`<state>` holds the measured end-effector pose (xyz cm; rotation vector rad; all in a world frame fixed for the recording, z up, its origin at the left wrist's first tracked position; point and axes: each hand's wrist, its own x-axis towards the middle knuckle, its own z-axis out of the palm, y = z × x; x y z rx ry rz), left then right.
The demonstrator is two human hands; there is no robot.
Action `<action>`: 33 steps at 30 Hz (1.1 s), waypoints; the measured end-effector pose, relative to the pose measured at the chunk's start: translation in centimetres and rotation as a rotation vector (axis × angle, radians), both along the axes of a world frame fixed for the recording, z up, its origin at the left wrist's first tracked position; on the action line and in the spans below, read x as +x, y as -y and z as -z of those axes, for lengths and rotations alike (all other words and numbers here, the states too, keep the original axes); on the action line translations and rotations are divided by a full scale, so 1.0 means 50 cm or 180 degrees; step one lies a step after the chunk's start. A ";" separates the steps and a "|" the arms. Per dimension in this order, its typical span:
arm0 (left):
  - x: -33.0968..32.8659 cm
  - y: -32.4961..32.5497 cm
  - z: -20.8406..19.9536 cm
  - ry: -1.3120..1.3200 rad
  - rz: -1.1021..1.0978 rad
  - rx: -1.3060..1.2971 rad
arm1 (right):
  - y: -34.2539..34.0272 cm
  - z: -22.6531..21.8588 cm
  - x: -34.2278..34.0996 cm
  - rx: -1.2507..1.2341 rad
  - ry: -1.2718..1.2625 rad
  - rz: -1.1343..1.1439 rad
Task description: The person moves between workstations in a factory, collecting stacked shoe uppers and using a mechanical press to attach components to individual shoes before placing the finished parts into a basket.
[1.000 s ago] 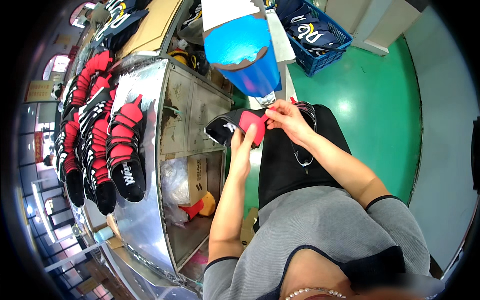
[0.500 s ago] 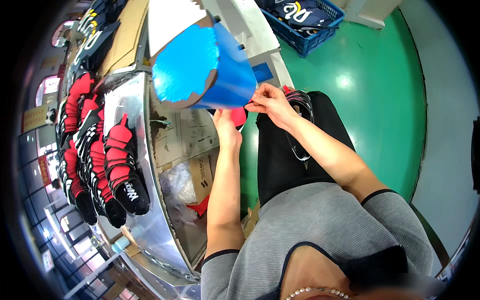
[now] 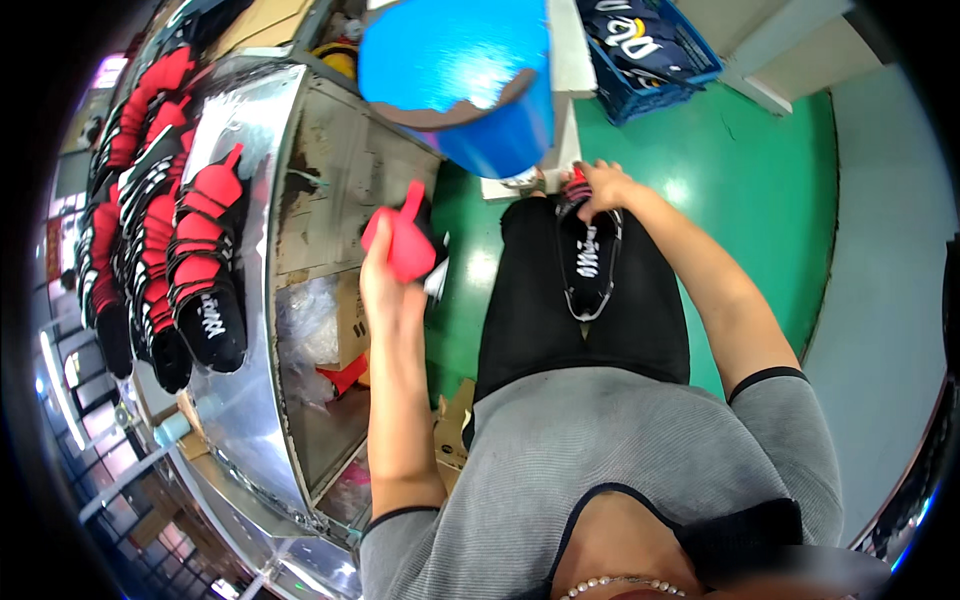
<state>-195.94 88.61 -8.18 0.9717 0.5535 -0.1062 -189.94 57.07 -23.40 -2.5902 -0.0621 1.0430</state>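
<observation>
A red-and-black shoe upper, with a red pull tab at its top, is held out to the left in my left hand. My left thumb lies over the red lining. On my lap rests another black shoe upper with white lettering inside and a pale-edged black rim. At its far, red end my right hand has its fingers and thumb closed around the edge. Ahead of my knees stands the machine's rounded blue cover, its lower edge worn brown. It hides what lies behind it.
Several red-and-black shoe uppers lie in overlapping rows on the metal-topped bench at left. Below are a clear plastic bag and a cardboard box. A blue crate of dark pieces stands far right on the green floor.
My hands were together beside the blue cover and have parted. The left moved left and nearer with its upper; the right came down onto the upper on my lap. The view has shifted.
</observation>
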 end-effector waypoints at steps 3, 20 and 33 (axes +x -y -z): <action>-0.138 -0.097 -0.111 0.0345 -0.0737 0.1085 | 0.001 0.101 0.003 0.0112 -0.0164 -0.0307; 0.075 -0.586 -0.068 0.1232 -0.1725 0.3220 | -0.029 -0.189 -0.157 0.1739 0.3344 0.2012; -0.136 0.305 0.019 0.0092 0.1605 -0.0131 | -0.019 -0.310 -0.283 0.3637 0.1468 0.2870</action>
